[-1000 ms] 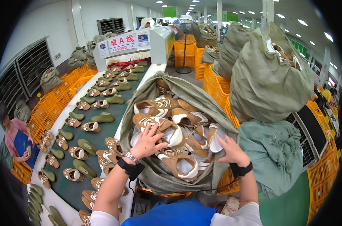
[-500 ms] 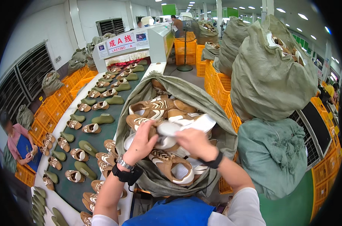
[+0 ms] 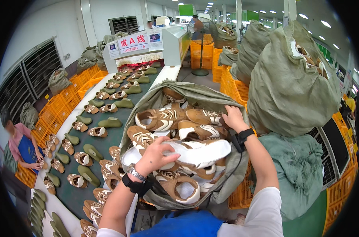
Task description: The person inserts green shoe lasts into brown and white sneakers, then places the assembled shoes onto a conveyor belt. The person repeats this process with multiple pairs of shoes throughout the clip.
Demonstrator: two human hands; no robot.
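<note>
An open grey-green sack (image 3: 195, 96) in front of me is full of brown and white shoe uppers (image 3: 163, 118). My left hand (image 3: 157, 156) grips one white-soled shoe upper (image 3: 199, 153), held sole-up across the pile. My right hand (image 3: 232, 117) reaches to the sack's far right rim, its fingers on the fabric edge beside a brown upper (image 3: 205, 116). Both wrists wear black bands.
A dark green conveyor belt (image 3: 112, 136) on my left carries several shoe uppers and green lasts (image 3: 110, 123). A person in pink (image 3: 19, 144) works at its left side. Stuffed sacks (image 3: 292, 83) and orange crates (image 3: 236, 89) crowd the right.
My right hand let go of the upper and moved out to the sack's right rim. My left hand now holds the white-soled upper alone, lower over the pile.
</note>
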